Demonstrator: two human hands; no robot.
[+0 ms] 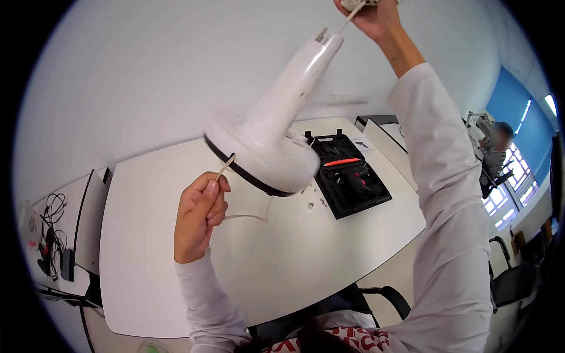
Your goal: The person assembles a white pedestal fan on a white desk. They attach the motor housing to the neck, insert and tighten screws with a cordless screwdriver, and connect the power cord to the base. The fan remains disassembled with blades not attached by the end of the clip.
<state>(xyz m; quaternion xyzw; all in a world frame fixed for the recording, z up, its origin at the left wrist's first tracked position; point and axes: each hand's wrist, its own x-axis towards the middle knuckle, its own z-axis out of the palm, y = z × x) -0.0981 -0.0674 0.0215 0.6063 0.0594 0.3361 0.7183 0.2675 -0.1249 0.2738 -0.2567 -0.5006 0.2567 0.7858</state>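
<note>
A white plastic stand point(276, 112), which looks like a fan base with a neck, is tilted above the table. Its wide black-rimmed foot faces down and left. My left hand point(200, 215) is closed in a pinch on a pale cord point(224, 167) that comes out at the foot's rim. High at the top edge, my right hand point(379, 20) grips a whitish part point(360, 3), mostly cut off by the frame. A thin pale rod or cord point(351, 16) runs from that part into the neck's upper end. More cord point(250, 216) loops below the left hand.
On the white table point(153, 259) lies an open black tool case point(353, 197) with a power screwdriver and an orange strip. Small metal bits point(311, 206) sit beside it. A side desk holds black cables point(54, 235). Another person point(495, 153) sits far right, near chairs.
</note>
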